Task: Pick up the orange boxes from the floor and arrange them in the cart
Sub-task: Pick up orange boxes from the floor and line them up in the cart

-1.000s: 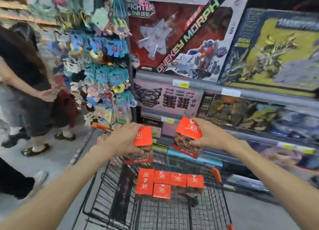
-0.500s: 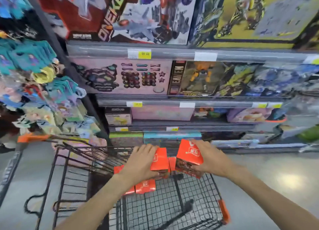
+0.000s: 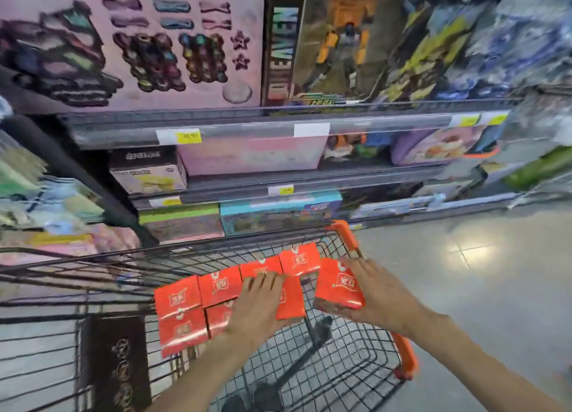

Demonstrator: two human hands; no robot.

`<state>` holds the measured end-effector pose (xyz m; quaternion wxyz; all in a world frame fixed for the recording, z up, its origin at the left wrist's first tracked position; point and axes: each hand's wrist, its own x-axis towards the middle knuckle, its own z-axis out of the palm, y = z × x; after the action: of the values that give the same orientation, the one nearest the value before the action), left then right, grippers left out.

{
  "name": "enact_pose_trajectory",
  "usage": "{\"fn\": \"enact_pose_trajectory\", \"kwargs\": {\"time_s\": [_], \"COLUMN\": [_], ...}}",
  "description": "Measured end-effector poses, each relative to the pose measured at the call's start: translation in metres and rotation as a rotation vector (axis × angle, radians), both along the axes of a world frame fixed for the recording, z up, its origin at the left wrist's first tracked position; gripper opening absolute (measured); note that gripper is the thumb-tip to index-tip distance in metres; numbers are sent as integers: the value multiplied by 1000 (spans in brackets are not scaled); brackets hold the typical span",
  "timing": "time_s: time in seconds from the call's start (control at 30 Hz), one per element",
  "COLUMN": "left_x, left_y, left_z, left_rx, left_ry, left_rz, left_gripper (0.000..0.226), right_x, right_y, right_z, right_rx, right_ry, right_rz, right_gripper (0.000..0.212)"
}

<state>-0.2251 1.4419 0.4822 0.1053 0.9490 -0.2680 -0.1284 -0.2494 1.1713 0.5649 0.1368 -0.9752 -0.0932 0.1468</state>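
Both hands have dropped from rim height right down into the cart [image 3: 349, 240] since half a second back, and the shelves now fill the top of the view. Left hand [image 3: 258, 303] lies flat, fingers straight and spread, pressing on an orange box [image 3: 291, 300] at the near-right end of the pack. Right hand [image 3: 376, 291] curls over the second orange box [image 3: 337, 288], gripping it, tilted, top face up toward the camera, just right of the group with a narrow gap between. The settled row of orange boxes [image 3: 219, 286] runs from near-left up to far-right along the cart's far wall, printed tops upward, with two more in front on the left. Open wire floor lies toward the camera; the orange-capped right rim sits close beside the held box.
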Motion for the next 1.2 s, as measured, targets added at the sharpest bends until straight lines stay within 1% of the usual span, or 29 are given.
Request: {"fn": "enact_pose_trajectory", "kwargs": {"time_s": [0.13,0.23,0.3,0.4,0.6,0.7,0.8,0.93,1.07,1.2], "left_x": [3,4,-2,-5,-7,-8,-13,-19,-21,-21], "left_y": [-10,-13,-10,-6,-7,-3,8,14,13,14], "left_z": [-25,-40,-52,-69,-97,-108,-121,-128,-128,-125], "left_rx": [19,43,79,83,84,193,286,271,259,254], "left_ry": [-35,7,44,63,26,25,16,-26,-6,-4], "left_rz": [35,51,50,93,100,80,62,38,49,46], "left_gripper": [98,96,98,101,106,108,104,104,105,100], "right_x": [2,6,7,9,14,16,17,20,25,32], "right_y": [1,0,0,0,4,5,7,10,13,28], "right_z": [-25,-44,-56,-72,-97,-104,-114,-130,-140,-150], "right_rx": [-4,-18,-42,-53,-86,-88,-90,-126,-215,-253], "right_ry": [-11,-21,-1,6,22,21,22,17,49,88], "right_rz": [47,85,111,138,176,199,213,251,259,268], "right_gripper": [100,93,91,90,91,95,95,93,96,95]}}
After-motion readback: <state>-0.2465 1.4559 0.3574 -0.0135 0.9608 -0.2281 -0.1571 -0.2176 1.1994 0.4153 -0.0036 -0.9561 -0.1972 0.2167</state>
